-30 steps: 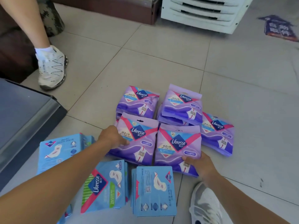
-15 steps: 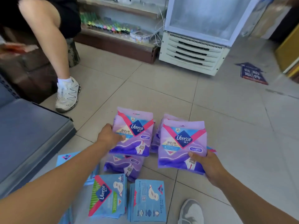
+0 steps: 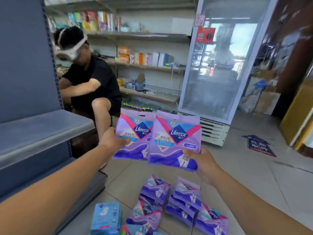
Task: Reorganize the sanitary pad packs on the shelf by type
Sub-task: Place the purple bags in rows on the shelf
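Left hand [image 3: 112, 141] and right hand [image 3: 202, 160] each grasp one purple Libresse pack [image 3: 133, 136] [image 3: 176, 138] aloft; grey shelf [image 3: 42, 128] bare, remaining packs [image 3: 169, 206] on floor unsorted

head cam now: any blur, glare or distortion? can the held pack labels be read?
Head view: the two held purple packs, left and right, are fairly sharp, with Libresse legible on both; small print is not. The seated person and back shelves are motion-smeared. The fridge door carries bright reflections. Wide-angle bending shows at the grey shelf. Floor packs are soft.
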`<state>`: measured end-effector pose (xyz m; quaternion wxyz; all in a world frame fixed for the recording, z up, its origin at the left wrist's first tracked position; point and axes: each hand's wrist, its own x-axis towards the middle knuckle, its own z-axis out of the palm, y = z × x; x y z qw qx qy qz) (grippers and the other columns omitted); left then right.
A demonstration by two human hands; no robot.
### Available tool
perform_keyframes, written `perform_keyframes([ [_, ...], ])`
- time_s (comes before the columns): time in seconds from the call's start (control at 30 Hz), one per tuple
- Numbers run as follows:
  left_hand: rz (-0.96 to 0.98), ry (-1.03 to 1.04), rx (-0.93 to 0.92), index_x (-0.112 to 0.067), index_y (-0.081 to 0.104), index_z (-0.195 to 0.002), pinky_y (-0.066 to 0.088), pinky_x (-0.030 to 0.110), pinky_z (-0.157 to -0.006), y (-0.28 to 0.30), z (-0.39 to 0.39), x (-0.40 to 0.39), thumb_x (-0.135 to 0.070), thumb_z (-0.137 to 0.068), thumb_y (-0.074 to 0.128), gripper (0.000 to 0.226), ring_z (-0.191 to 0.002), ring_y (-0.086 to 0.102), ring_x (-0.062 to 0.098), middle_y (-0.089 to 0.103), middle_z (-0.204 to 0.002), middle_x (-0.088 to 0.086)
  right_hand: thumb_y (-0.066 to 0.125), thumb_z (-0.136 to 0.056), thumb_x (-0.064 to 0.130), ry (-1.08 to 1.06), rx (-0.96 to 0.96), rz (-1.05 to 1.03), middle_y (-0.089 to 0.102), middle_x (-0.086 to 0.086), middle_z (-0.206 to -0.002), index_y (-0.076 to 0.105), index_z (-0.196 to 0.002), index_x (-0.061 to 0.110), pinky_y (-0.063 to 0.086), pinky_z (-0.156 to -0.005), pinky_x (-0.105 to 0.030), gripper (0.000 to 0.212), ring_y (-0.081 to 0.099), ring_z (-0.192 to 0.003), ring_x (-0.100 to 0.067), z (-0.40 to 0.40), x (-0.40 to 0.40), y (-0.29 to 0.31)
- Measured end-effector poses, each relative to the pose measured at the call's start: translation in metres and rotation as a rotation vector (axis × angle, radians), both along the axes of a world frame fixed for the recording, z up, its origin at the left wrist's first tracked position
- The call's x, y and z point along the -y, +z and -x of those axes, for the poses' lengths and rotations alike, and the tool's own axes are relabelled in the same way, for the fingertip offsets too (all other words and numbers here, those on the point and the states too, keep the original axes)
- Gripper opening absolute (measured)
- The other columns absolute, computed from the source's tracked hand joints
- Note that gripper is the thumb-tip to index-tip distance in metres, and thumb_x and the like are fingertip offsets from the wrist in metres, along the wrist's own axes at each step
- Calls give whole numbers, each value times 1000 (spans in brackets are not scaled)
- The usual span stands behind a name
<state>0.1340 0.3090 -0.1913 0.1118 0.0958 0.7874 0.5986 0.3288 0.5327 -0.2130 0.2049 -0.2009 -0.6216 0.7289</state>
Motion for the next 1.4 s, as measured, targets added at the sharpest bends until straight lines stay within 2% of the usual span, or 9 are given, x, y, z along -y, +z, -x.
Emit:
perform_keyframes([
  [0.2, -161, -26, -77, -5, 52, -114, 58, 48, -82, 75, -25, 51, 1, -78, 77, 44, -91, 70, 27, 70, -105, 12, 76, -73, 11, 35, -145, -44, 73, -15, -106, 64, -114, 5, 57, -84, -45, 44, 71, -91, -31, -5, 36, 74],
  [0.37, -198, -22, -146, -12, 49, -111, 57, 34, -66, 111, -48, 86, -7, -83, 75, 39, -86, 69, 18, 68, -99, 3, 77, -68, 15, 114, -215, -67, 73, -14, -107, 64, -116, 6, 57, -83, -42, 51, 71, -93, -30, -4, 81, 109],
  [0.6, -413, -65, -141, -1, 52, -101, 60, 42, -64, 146, -80, 148, 6, -87, 64, 20, -82, 73, 28, 71, -97, 17, 76, -69, 12, 287, -277, -53, 73, -15, -107, 64, -110, 9, 58, -84, -47, 42, 71, -92, -30, 15, 168, 155],
  [0.8, -587, -88, -226, -3, 54, -119, 56, 46, -87, 182, -102, 217, -38, -100, 47, 41, -95, 70, 29, 69, -113, 17, 68, -85, 7, 410, -356, -31, 72, -16, -109, 64, -113, 8, 59, -82, -44, 29, 71, -95, -30, 54, 242, 182],
  [0.93, -307, -54, -596, -43, 0, -148, 55, 26, -87, 176, -102, 272, -23, -99, 54, 75, -107, 66, 8, 56, -129, -11, 75, -83, 14, 418, -350, -102, 70, -13, -115, 55, -124, 12, 57, -86, -48, 46, 70, -101, -31, 75, 297, 182],
  [1.07, -10, 75, -907, -48, 10, -149, 37, 17, -108, 157, -98, 317, -10, -96, 51, 76, -131, 33, -12, 27, -153, -4, 86, -56, 63, 211, -346, -509, 48, -2, -140, 39, -132, 50, 53, -91, -48, 90, 58, -117, -25, 111, 339, 177],
  [1.13, 98, 156, -924, -49, 17, -146, 30, -3, -95, 148, -99, 340, -5, -98, 46, 71, -121, 29, -26, 21, -152, 0, 83, -72, 46, 234, -395, -605, 42, 5, -142, 31, -144, 39, 44, -102, -44, 90, 48, -122, -16, 113, 371, 174],
  [1.3, 307, 245, -812, -58, 8, -145, 32, -8, -80, 119, -75, 395, -11, -96, 54, 82, -105, 42, -23, 16, -149, -1, 70, -82, 24, 568, -494, -446, 57, 14, -132, 26, -147, 39, 48, -102, -47, 80, 59, -117, -5, 158, 432, 147],
  [1.4, 411, 265, -716, -60, -4, -144, 42, 7, -92, 104, -49, 423, -15, -92, 64, 96, -124, 43, 3, 5, -153, -5, 65, -85, 24, 648, -431, -434, 58, 24, -126, 21, -143, 52, 51, -97, -46, 78, 61, -111, -4, 200, 457, 135],
])
